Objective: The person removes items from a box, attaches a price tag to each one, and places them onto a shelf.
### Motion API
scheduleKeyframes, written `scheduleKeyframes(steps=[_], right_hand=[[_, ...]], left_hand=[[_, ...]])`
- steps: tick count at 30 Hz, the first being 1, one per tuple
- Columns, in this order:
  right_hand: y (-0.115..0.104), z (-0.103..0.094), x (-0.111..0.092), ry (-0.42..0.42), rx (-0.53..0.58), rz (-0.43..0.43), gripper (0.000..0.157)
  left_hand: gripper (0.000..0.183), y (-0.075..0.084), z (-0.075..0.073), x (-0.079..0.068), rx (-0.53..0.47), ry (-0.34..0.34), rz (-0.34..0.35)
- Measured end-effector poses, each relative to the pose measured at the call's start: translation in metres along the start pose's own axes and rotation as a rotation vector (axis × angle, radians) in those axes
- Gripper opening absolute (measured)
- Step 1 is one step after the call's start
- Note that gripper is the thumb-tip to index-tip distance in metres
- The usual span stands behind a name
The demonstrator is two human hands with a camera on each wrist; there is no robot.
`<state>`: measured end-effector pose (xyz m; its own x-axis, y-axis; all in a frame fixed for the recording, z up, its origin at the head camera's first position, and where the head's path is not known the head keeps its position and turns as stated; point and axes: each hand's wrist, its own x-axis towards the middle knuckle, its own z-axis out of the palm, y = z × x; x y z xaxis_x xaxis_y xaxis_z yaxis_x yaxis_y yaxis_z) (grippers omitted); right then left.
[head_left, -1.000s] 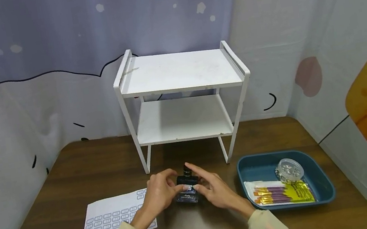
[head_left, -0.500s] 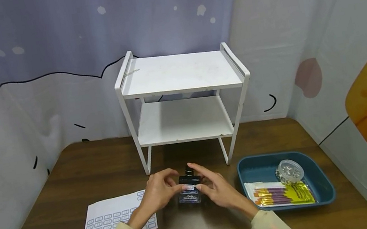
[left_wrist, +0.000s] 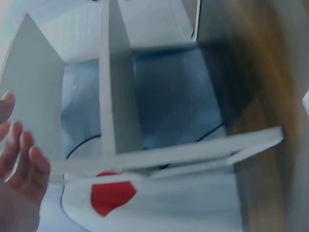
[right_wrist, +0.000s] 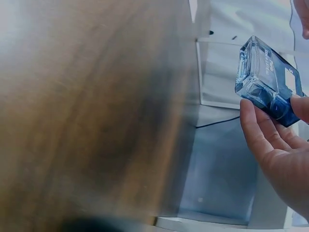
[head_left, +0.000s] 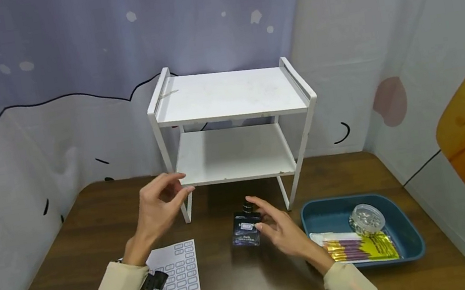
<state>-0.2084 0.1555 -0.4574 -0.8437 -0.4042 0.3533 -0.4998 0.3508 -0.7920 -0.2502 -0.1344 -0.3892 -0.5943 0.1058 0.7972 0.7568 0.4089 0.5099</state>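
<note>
My right hand [head_left: 285, 235] holds a dark blue perfume bottle [head_left: 244, 237] with a black cap, its index finger up at the cap. In the right wrist view, thumb and fingers grip the side of the bottle [right_wrist: 263, 72], and its glass base faces the camera. A small white label [head_left: 246, 226] is stuck on the bottle's front. Up and to the left, my left hand [head_left: 157, 211] is raised with bent fingers and holds nothing. Beneath the left forearm lies a sheet of bordered labels [head_left: 181, 273], partly covered by the sleeve and wrist.
A white two-tier shelf [head_left: 229, 95] stands at the back of the wooden table. To the right is a blue-green tray [head_left: 336, 203] with a packet of purple-handled brushes [head_left: 356, 249] and a clear round jar [head_left: 367, 219].
My left hand has let go of the bottle and moved up and left over the table. The right hand has shifted the bottle slightly right and up.
</note>
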Motion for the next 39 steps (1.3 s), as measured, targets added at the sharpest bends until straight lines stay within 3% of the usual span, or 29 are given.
scheduleKeyframes(steps=[4,7,11,17,27,39], right_hand=[[-0.006,-0.006,0.007,0.004,-0.004,-0.005,0.066],[-0.009,-0.009,0.01,-0.001,-0.008,0.001,0.066],[-0.013,-0.012,0.011,-0.007,-0.007,0.018,0.066],[-0.015,-0.012,0.012,-0.028,0.024,0.017,0.065],[-0.02,-0.015,0.016,-0.033,0.011,0.005,0.065],[-0.041,-0.037,0.046,-0.007,-0.023,-0.056,0.064]], left_hand=[[0.045,-0.003,-0.011,0.018,0.042,0.157,0.068],[0.063,-0.006,-0.021,0.032,0.051,0.2,0.06],[0.08,-0.013,-0.033,0.049,0.033,0.113,0.063],[0.089,-0.017,-0.039,0.062,-0.014,-0.03,0.088],[0.091,-0.008,-0.042,0.075,0.05,-0.1,-0.068],[0.085,-0.003,-0.044,0.079,0.062,-0.133,-0.11]])
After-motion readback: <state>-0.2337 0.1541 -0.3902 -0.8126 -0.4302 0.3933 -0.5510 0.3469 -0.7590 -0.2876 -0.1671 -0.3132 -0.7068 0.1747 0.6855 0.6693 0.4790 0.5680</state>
